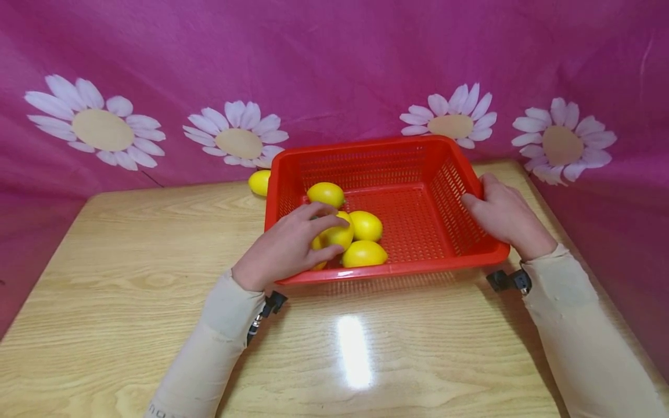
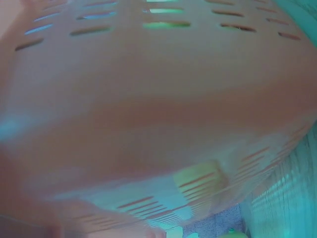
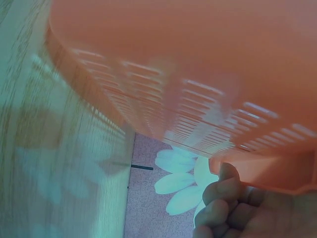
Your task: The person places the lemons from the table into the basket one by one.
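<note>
A red plastic basket [image 1: 402, 271] with slotted walls stands over the table, several yellow lemons [image 1: 364, 253] gathered at its left end. Reaching over the near left corner, my left hand [image 1: 295, 241] has its fingers and thumb curled round one lemon [image 1: 338, 233] inside. My right hand [image 1: 504, 212] grips the basket's right rim, thumb on the inner side. In the right wrist view the curled fingers [image 3: 218, 208] show under the rim. The basket's outer wall [image 2: 158, 74] fills most of the left wrist view, and the left hand's fingers are hidden there.
Another lemon [image 1: 259, 182] lies on the wooden table [image 1: 157, 278] behind the basket's far left corner. A pink cloth [image 1: 334, 64] with large white flowers hangs along the table's back and sides.
</note>
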The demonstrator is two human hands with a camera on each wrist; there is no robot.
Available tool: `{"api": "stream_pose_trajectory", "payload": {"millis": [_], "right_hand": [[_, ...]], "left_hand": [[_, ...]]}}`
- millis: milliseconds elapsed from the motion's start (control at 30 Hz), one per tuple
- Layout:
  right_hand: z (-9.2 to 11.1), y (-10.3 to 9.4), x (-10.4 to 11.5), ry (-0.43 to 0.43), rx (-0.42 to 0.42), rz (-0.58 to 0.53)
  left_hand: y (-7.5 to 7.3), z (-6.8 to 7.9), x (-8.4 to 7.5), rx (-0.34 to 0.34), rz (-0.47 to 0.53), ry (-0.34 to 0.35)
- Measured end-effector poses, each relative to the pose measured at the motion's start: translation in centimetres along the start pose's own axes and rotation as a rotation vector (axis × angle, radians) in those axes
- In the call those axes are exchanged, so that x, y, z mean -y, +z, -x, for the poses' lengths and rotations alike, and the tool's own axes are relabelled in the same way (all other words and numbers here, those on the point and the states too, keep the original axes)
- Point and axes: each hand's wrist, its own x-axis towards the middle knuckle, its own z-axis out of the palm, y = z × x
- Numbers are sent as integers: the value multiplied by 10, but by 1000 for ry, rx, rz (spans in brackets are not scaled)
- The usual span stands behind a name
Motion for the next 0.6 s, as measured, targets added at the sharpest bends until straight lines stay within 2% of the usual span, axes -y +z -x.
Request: {"api": "stream_pose_trajectory", "payload": {"millis": [233, 467, 600], "right_hand": [[1, 3, 0, -27, -16, 8], [1, 4, 0, -21, 4, -13], [1, 1, -1, -19, -2, -10]], "left_hand": [[0, 3, 0, -18, 30, -6], [0, 8, 2, -113, 56, 23], [-3, 7, 2, -110, 45, 43]]}}
